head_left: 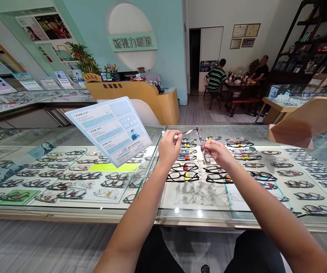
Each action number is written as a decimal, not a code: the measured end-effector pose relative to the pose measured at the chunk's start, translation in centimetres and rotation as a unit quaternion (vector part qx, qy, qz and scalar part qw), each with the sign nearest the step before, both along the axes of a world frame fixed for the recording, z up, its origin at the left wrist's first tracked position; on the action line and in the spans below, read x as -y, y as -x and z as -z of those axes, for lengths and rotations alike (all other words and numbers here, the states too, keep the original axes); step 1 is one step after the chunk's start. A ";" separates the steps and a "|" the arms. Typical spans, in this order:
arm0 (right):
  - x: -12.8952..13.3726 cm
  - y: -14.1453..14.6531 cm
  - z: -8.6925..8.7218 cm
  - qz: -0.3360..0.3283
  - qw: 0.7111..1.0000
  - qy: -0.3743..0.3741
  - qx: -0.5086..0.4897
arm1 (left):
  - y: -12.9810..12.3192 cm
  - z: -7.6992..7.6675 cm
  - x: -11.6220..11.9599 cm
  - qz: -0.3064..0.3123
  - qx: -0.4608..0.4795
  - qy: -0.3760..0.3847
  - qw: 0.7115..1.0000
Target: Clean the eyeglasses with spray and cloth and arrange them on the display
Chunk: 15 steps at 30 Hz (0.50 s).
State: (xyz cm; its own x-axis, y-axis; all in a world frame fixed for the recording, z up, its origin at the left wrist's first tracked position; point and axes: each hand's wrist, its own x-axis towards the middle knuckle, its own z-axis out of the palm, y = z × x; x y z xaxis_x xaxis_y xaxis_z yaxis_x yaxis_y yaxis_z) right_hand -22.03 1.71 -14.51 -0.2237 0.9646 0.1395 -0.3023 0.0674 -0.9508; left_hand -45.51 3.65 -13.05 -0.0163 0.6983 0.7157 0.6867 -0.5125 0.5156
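Note:
A pair of eyeglasses [206,156] is held above the glass counter, its front turned nearly edge-on to me. My right hand [218,152] pinches the clear lower part of the frame. One dark temple reaches left to my left hand [169,147], whose fingers are closed at its end. A small white piece shows between those fingers, too small to name. A white tag [189,132] hangs by the temple. Beneath both hands, rows of eyeglasses [183,176] lie inside the glass display case [192,203].
A blue printed sign [109,131] stands tilted on the counter at left. A wooden board [308,119] leans at right. Beyond is a yellow reception desk [129,98]. Two people sit at a dark table [237,86] at the back.

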 end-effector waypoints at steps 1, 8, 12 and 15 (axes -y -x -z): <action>0.0 -0.1 -0.1 0.005 1.000 0.001 -0.002 | 0.1 -0.1 -0.1 -0.010 0.010 -0.008 1.000; 0.3 -0.6 -0.9 0.002 1.000 -0.003 -0.026 | 0.1 -0.7 0.4 0.000 0.036 -0.043 0.998; 0.2 -0.7 -0.8 -0.008 0.999 -0.018 -0.045 | -1.4 -0.2 1.6 0.158 -0.052 -0.014 0.986; 0.0 -0.7 -0.7 -0.015 0.998 -0.020 -0.057 | -2.4 0.4 2.0 0.221 -0.124 0.018 0.967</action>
